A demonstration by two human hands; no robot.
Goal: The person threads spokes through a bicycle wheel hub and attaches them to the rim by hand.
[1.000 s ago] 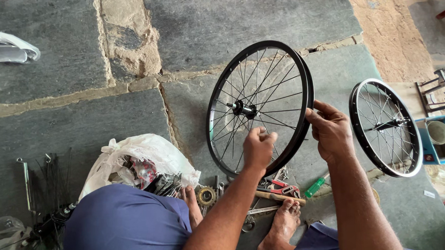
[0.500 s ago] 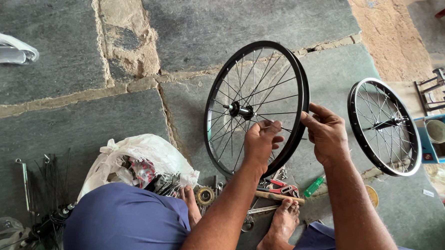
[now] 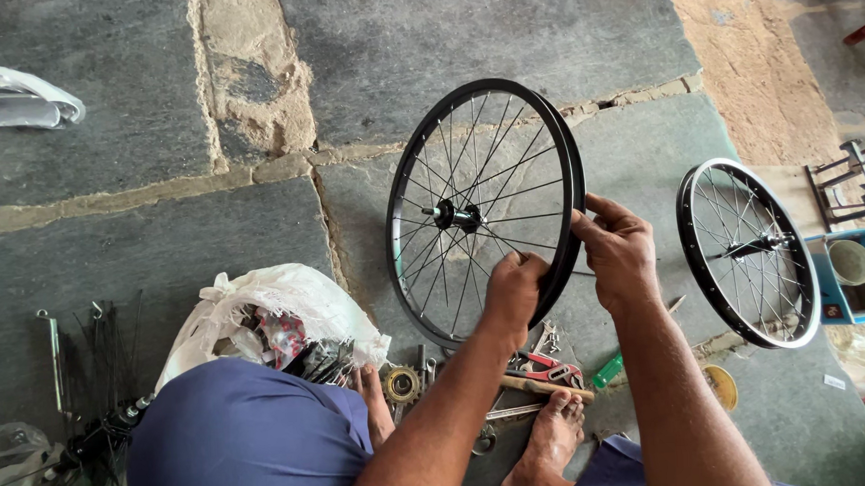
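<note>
Bicycle wheel [image 3: 485,212] held upright: right hand [image 3: 619,249] pinches the rim, left hand [image 3: 514,286] is pressed on the spokes. Probably light and stiff; the rim is the safest hold, the thin spokes may bend.

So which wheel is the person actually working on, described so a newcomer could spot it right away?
Start at the grey stone floor, in front of the seated person's knee. The black-rimmed wheel stands upright there, with the left hand at its spokes and the right hand on its rim. The other wheel, to the right, is untouched.

Second wheel [image 3: 749,252], plastic bag [image 3: 270,308], pliers [image 3: 545,369].
</note>
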